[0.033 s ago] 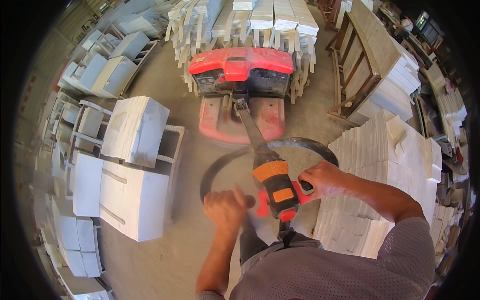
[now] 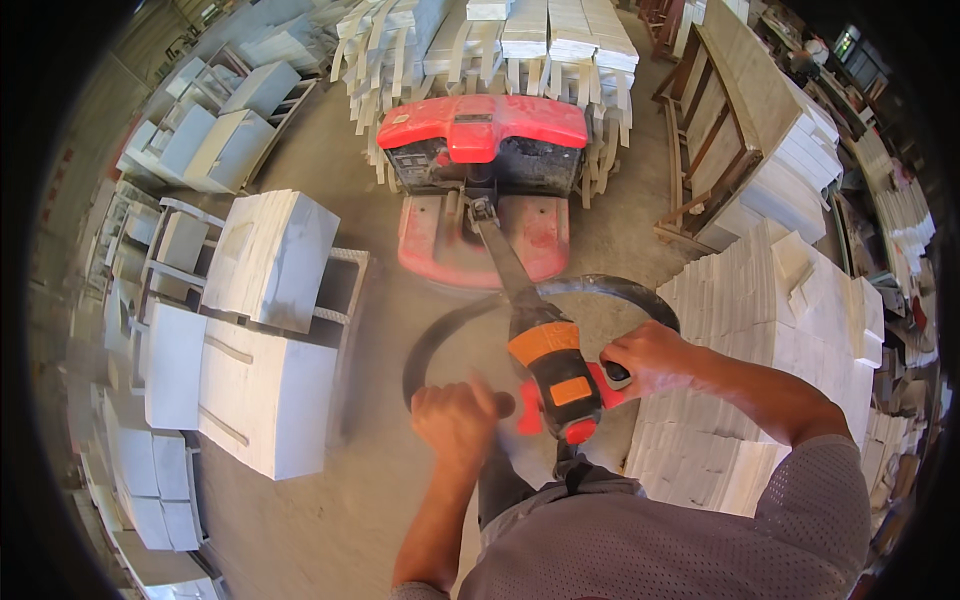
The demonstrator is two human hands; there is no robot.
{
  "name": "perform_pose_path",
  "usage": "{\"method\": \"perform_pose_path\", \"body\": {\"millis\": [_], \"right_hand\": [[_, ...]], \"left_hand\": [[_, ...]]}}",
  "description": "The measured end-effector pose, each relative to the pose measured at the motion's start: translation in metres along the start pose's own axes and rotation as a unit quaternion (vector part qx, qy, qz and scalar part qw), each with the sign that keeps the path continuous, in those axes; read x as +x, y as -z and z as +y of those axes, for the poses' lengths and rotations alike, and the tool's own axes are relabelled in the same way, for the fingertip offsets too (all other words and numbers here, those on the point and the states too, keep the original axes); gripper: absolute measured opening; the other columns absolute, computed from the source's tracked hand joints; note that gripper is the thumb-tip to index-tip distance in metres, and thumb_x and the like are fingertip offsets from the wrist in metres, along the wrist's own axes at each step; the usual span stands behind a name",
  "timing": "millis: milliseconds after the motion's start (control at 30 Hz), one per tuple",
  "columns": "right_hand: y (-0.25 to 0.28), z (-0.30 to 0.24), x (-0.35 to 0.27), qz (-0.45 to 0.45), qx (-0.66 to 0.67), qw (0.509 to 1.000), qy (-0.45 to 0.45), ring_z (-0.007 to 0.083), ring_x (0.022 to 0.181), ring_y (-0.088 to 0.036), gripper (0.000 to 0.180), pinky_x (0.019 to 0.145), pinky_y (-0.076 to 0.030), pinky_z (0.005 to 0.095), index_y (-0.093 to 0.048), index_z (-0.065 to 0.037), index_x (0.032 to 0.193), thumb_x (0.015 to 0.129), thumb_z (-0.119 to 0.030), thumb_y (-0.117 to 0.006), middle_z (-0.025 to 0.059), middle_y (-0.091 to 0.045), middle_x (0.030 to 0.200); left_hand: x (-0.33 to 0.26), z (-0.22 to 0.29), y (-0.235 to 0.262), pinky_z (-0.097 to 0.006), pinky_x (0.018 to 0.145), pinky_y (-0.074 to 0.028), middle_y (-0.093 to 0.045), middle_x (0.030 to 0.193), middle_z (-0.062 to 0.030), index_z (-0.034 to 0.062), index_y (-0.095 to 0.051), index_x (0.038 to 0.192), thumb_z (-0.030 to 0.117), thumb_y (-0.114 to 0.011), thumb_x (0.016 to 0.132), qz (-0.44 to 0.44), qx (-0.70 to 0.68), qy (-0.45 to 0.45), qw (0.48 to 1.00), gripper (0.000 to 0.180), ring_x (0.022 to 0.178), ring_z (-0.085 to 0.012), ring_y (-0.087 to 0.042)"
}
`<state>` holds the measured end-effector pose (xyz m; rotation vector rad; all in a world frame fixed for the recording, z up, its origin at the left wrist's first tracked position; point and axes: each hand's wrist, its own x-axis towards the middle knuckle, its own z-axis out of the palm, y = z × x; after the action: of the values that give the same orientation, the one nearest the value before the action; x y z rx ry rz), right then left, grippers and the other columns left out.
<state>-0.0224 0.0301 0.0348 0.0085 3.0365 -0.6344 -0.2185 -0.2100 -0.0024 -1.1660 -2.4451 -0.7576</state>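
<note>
Aisle of a stone store, dusty concrete floor (image 2: 370,500). One person in a grey-brown perforated shirt (image 2: 680,550) stands behind a pallet truck (image 2: 485,125), both hands on its handlebar (image 2: 425,345).

Left hand (image 2: 455,418): clenched round the bar's left end, the dark rounded tip poking out on the inner side. Right hand (image 2: 645,360): fingers wrapped over the right end, black tip showing beside a red lever.

Handlebar is a wide black hoop, its two ends curling in toward the person. Between the hands sits the control head (image 2: 562,375), black and orange with red parts. From it a dark pole (image 2: 512,270) slopes forward to the truck.

Truck stands straight ahead of the person, mid-aisle: red cover, black scuffed body, worn red plate low at the near side. Just past it, long pale slabs (image 2: 525,40) lie in piles, light strips hanging down.

Left of the aisle, thick white blocks (image 2: 265,260) on a metal rack (image 2: 345,275). Right, a tall stack of thin pale sheets (image 2: 720,300), near the handlebar; beyond it, a wooden frame (image 2: 747,165) beside large upright panels (image 2: 755,60).
</note>
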Motion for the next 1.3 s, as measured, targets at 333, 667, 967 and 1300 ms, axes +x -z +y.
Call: {"method": "perform_pose_path", "body": {"millis": [333, 667, 967, 1300], "right_hand": [[-0.019, -0.041, 0.005, -0.037, 0.042, 0.998, 0.037, 0.0298, 0.070, -0.068, 0.049, 0.062, -0.054, 0.0408, -0.062, -0.011, 0.089, 0.074, -0.055, -0.078, 0.0069, -0.066, 0.077], [0.016, -0.095, 0.028, -0.131, 0.093, 0.986, -0.042, 0.0344, 0.077, -0.070, 0.079, 0.069, -0.056, 0.0419, -0.055, -0.007, 0.128, 0.078, -0.065, -0.073, 0.0116, -0.072, 0.089], [0.025, -0.107, 0.001, -0.153, 0.166, 0.948, -0.224, 0.0292, 0.083, -0.073, 0.107, 0.079, -0.056, 0.0337, -0.031, -0.011, 0.154, 0.070, -0.042, -0.088, 0.0122, -0.073, 0.094], [0.030, -0.093, 0.000, -0.203, 0.150, 0.936, -0.243, 0.0279, 0.080, -0.070, 0.110, 0.078, -0.052, 0.0340, -0.026, -0.016, 0.159, 0.069, -0.027, -0.088, 0.0135, -0.070, 0.090]], "left_hand": [[-0.029, -0.046, 0.039, -0.040, 0.059, -0.038, -0.052, 0.051, -0.0087, 0.0074, -0.051, 0.051, 0.013, -0.059, 0.090, 0.000, -0.016, -0.033, 0.999, 0.040, 0.049, -0.0305, -0.048], [-0.018, -0.065, 0.069, -0.041, 0.060, -0.039, -0.051, 0.053, -0.0079, 0.0071, -0.052, 0.054, 0.012, -0.058, 0.088, -0.029, -0.062, -0.095, 0.993, 0.034, 0.051, -0.0299, -0.048], [-0.031, -0.044, 0.065, -0.041, 0.056, -0.034, -0.043, 0.051, -0.0053, 0.0136, -0.047, 0.052, 0.022, -0.072, 0.080, 0.006, -0.112, -0.097, 0.989, 0.039, 0.050, -0.0265, -0.045], [-0.021, -0.031, 0.056, -0.039, 0.055, -0.035, -0.047, 0.048, -0.0064, 0.0113, -0.051, 0.048, 0.026, -0.075, 0.080, 0.047, -0.130, -0.076, 0.987, 0.042, 0.047, -0.0260, -0.047]]}}
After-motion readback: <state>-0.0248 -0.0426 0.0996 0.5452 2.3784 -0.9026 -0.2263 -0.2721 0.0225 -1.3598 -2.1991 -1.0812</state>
